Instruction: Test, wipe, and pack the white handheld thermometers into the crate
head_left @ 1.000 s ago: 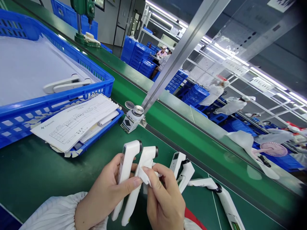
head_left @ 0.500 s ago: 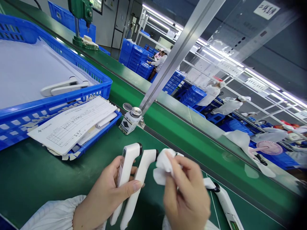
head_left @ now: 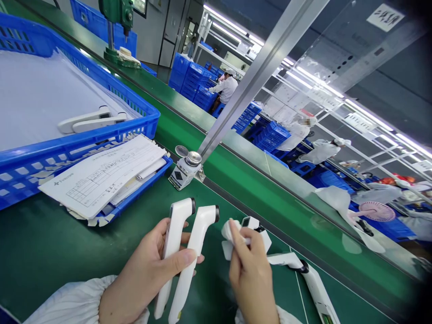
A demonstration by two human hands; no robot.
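A stretch of green conveyor belt (head_left: pixel 60 243) runs between the left hand (head_left: pixel 141 279) and a blue plastic tray (head_left: pixel 141 189) of papers (head_left: pixel 101 175); white handheld devices (head_left: pixel 285 258) lying on the belt block the way beyond the right hand (head_left: pixel 251 274).

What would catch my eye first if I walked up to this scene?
Your eye would go first to two white handheld devices held in the left hand at bottom centre, with the right hand pinching a white cloth just beside them. At upper left, a large blue crate sits on a green work surface, and stacked blue crates fill the far background.
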